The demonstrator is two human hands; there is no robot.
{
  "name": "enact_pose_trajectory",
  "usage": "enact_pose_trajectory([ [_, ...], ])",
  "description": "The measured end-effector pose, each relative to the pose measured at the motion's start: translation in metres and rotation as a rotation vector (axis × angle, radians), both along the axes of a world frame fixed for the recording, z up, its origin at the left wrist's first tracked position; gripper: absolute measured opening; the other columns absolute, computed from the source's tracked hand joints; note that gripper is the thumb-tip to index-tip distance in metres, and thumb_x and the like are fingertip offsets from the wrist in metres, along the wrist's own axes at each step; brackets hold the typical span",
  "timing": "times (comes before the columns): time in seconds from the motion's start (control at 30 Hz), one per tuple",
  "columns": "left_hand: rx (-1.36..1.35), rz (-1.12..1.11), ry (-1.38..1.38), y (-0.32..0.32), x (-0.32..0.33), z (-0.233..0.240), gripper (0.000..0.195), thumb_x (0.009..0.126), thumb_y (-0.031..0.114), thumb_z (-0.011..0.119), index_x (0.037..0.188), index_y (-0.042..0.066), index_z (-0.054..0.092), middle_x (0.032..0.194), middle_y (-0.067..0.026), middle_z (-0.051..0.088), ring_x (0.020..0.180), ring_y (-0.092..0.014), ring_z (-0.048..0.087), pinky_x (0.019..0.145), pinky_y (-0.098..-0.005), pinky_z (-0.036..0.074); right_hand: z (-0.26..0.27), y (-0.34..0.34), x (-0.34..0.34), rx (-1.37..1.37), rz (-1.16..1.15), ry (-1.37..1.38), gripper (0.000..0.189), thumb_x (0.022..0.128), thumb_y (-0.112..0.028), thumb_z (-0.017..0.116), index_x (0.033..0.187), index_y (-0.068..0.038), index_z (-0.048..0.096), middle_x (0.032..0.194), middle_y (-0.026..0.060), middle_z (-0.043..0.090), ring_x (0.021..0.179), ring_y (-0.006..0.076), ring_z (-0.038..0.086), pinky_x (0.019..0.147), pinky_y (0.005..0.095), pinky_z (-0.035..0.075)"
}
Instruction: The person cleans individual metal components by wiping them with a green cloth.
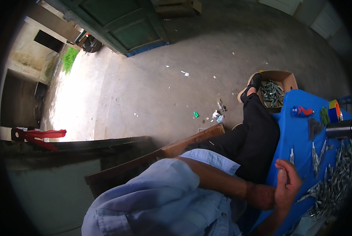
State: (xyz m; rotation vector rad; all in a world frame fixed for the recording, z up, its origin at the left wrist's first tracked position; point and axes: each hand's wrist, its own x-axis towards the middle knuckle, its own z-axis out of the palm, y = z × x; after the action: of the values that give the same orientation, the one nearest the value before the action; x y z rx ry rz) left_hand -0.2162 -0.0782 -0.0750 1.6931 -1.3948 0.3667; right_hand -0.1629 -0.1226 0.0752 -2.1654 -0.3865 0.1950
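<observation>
My left hand (262, 196) is blurred and presses against the wrist side of my right hand, its fingers mostly hidden. My right hand (289, 180) is raised over the near edge of the blue-covered table (292, 129), fingers curled and thumb upright. Whether either hand grips something small cannot be made out. Just beyond my right hand lies a heap of slender silver-grey pieces (341, 171). A few loose slender pieces (315, 160) are apart from the heap, and a single pale one (292, 155) lies close to my fingertips.
Along the table's far part are a blue-and-red cylindrical item (302, 111), tape rolls (334, 110), a dark metallic cylinder (342, 129) and a dark cloth (314, 127). A cardboard box (289, 79) of similar pieces stands by my shoe. Litter (217, 115) dots the concrete floor; a green door (128, 26) stands ajar.
</observation>
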Motion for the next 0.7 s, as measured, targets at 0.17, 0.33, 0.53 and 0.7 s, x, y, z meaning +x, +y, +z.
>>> enact_pose_trajectory([
  [0.17, -0.007, -0.071, 0.14, -0.009, -0.007, -0.011, 0.017, 0.096, 0.014, 0.061, 0.1, 0.003, 0.074, 0.106, -0.0158, 0.072, 0.1, -0.024, 0.068, 0.093, -0.0386, 0.053, -0.001, -0.003, -0.004, -0.002, -0.018, 0.006, 0.027, 0.104, -0.012, 0.056, 0.118, 0.006, 0.071, 0.114, 0.0166, 0.074, 0.102, 0.0233, 0.071, 0.091, 0.0343, 0.056],
  [0.33, 0.056, -0.132, 0.063, -0.001, -0.002, -0.003, 0.018, 0.096, 0.013, 0.061, 0.101, 0.002, 0.074, 0.11, -0.0152, 0.072, 0.105, -0.027, 0.067, 0.098, -0.0412, 0.052, -0.005, -0.01, -0.012, -0.013, -0.077, 0.055, 0.027, 0.104, -0.012, 0.056, 0.119, 0.005, 0.071, 0.114, 0.0166, 0.074, 0.103, 0.0231, 0.071, 0.092, 0.0346, 0.056],
  [0.53, -0.017, -0.205, 0.436, -0.016, -0.013, -0.014, 0.017, 0.099, 0.015, 0.063, 0.098, 0.004, 0.076, 0.108, -0.0116, 0.076, 0.095, -0.021, 0.072, 0.094, -0.0373, 0.055, -0.008, -0.012, -0.022, -0.034, -0.176, 0.1, 0.029, 0.102, -0.015, 0.06, 0.119, 0.004, 0.072, 0.114, 0.0189, 0.075, 0.105, 0.0273, 0.072, 0.092, 0.0377, 0.056],
  [0.7, 0.021, -0.318, 0.553, -0.008, -0.006, -0.007, 0.016, 0.098, 0.014, 0.065, 0.096, 0.004, 0.077, 0.11, -0.0121, 0.076, 0.1, -0.021, 0.072, 0.097, -0.0364, 0.055, -0.013, -0.019, -0.026, -0.02, -0.168, 0.076, 0.029, 0.103, -0.016, 0.06, 0.12, 0.003, 0.073, 0.115, 0.0182, 0.075, 0.105, 0.0264, 0.072, 0.092, 0.0369, 0.057],
])
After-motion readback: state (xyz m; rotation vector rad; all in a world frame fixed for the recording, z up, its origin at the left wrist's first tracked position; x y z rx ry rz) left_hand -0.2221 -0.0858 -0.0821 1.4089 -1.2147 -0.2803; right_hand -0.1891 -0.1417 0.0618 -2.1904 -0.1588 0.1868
